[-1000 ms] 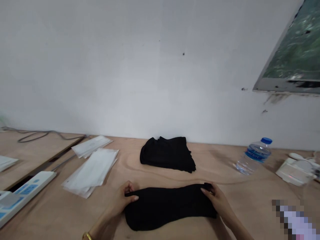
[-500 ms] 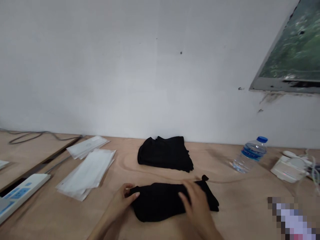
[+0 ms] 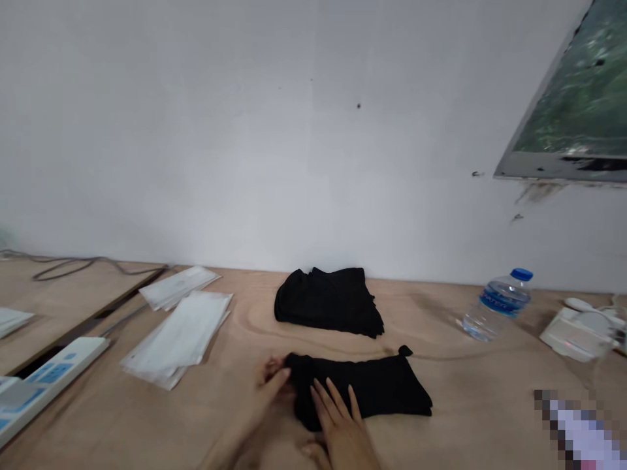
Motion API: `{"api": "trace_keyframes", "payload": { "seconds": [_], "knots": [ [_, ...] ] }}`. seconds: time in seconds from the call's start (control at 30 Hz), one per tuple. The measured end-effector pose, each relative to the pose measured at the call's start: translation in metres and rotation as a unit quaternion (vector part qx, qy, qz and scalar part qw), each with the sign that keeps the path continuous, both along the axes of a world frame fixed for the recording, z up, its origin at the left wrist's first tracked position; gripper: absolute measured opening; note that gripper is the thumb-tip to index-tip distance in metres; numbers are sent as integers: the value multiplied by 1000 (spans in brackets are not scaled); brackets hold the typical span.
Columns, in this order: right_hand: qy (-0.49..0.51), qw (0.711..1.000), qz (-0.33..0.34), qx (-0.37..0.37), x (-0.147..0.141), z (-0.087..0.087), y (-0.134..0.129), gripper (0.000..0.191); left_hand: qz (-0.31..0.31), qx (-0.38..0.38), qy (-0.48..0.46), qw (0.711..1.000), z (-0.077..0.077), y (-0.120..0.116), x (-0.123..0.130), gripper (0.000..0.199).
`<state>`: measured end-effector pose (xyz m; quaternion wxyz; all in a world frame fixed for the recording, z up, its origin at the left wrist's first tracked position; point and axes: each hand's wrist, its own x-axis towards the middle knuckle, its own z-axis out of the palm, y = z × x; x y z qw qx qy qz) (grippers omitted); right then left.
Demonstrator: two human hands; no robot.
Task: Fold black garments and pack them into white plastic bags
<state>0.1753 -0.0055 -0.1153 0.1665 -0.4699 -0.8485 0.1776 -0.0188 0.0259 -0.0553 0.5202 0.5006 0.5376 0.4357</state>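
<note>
A pair of black socks (image 3: 377, 385) lies flat on the wooden table in front of me, with a small dark tab at its upper right corner. My left hand (image 3: 274, 378), somewhat blurred, is closed with thumb and fingers pinching the left end of the socks. Spread flat over their left-middle part, my right hand (image 3: 337, 411) presses down with its fingers apart. Behind, close to the wall, rests a stack of black socks (image 3: 328, 303) that neither hand touches.
Clear plastic sleeves with white inserts (image 3: 183, 333) lie to the left, near a power strip (image 3: 53, 385). Right of the stack stands a water bottle (image 3: 499, 303), tilted in view. Beyond it is a white device (image 3: 578, 329) with cables. A pixelated object (image 3: 582, 431) occupies the front right.
My right hand has moved left and nearer me along the socks and now lies flat. The left end of the socks has shifted right and looks more bunched, my left hand still at it.
</note>
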Motion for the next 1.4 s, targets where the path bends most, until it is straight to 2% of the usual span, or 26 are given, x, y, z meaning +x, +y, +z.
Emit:
{"api": "trace_keyframes", "payload": {
  "seconds": [0.1,0.17,0.23,0.3,0.4,0.47,0.53,0.6,0.67,0.7,0.8,0.9,0.97,1.03,1.1,1.17,1.23,1.3,1.4],
  "knots": [
    [-5,997,-72,-6,0,-8,-3,35,-59,56,-42,996,7,-10,29,43],
    [2,996,-94,2,10,-13,-4,30,-42,104,41,993,1,-21,38,35],
    [19,997,-78,17,27,-12,-5,31,-36,142,151,978,-14,-33,41,34],
    [61,994,-81,29,45,0,-2,24,-74,181,230,953,-32,-40,41,43],
    [148,974,-154,69,56,35,16,28,-117,229,318,912,-55,-41,45,48],
    [150,971,-169,79,46,56,37,28,-122,240,366,891,-67,-38,50,49],
    [114,983,-133,53,25,64,60,36,-123,243,398,876,-76,-33,54,49],
    [92,990,-102,32,3,59,80,32,-132,242,411,869,-81,-31,54,46],
    [90,990,-101,28,-11,46,94,14,-152,244,415,863,-80,-32,52,42],
    [92,989,-110,30,-14,38,98,13,-166,246,418,859,-78,-33,50,41],
    [99,982,-153,45,-8,23,106,21,-176,262,433,844,-70,-38,47,41],
    [115,975,-177,68,7,23,103,22,-133,299,445,833,-67,-41,48,38],
    [130,973,-173,82,16,26,93,24,-112,315,452,827,-67,-43,49,39],
    [131,978,-140,86,25,26,79,24,-103,312,456,827,-68,-44,51,41],
    [104,986,-103,81,35,21,62,25,-92,302,463,828,-68,-44,53,42],
    [68,988,-104,91,45,14,46,28,-88,293,484,820,-67,-42,54,43],
    [50,982,-130,126,54,6,31,31,-103,278,517,803,-63,-38,56,45],
    [40,978,-113,173,57,-4,16,32,-137,249,538,793,-57,-35,59,48],
    [22,968,-46,247,52,-28,-2,45,-177,180,524,813,-40,-35,64,45]
  ]
}}
